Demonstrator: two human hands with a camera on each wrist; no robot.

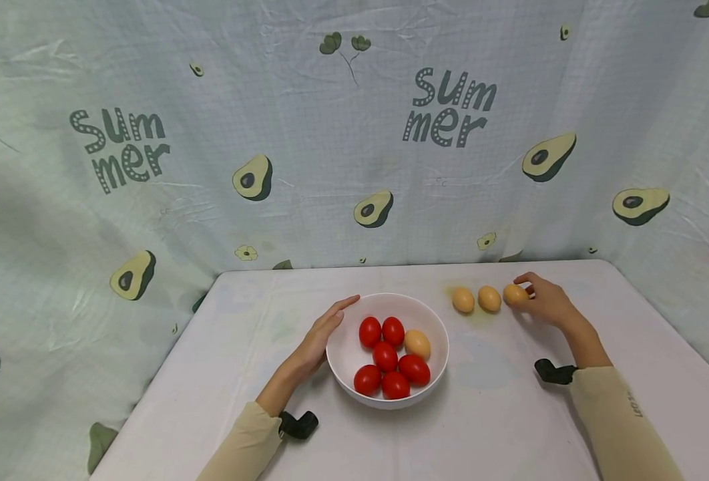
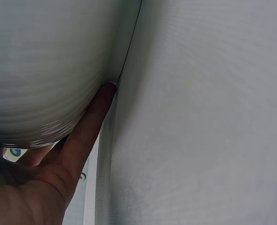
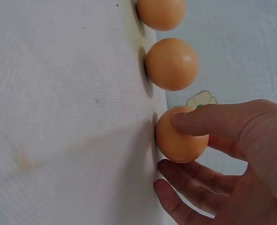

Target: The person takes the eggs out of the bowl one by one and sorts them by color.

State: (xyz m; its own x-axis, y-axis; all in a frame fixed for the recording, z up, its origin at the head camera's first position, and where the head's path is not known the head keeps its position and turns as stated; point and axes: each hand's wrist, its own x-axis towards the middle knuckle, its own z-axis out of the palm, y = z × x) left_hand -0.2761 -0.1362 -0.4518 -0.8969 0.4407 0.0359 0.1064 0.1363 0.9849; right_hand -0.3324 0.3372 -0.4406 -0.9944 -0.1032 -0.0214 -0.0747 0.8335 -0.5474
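A white bowl (image 1: 346, 351) on the table holds several red, egg-shaped things (image 1: 385, 357) and one light brown egg (image 1: 417, 344). My left hand (image 1: 316, 339) rests against the bowl's left side with its fingers extended. In the left wrist view, a fingertip (image 2: 108, 91) lies low on the bowl's outer wall, close to the tabletop. Toward the back right, my right hand (image 1: 545, 300) pinches a brown egg (image 3: 181, 140). The thumb lies across that egg, and the lower fingers spread below it. Beside it in a row are a middle egg (image 1: 489, 298) and a left egg (image 1: 463, 300).
The white-covered table (image 1: 487, 427) ends at the back against a hanging cloth (image 1: 306, 133) printed with avocados and lettering. A yellowish stain (image 1: 481, 319) marks the cover by the egg row. Black wrist devices (image 1: 299, 425) sit at both sleeve cuffs.
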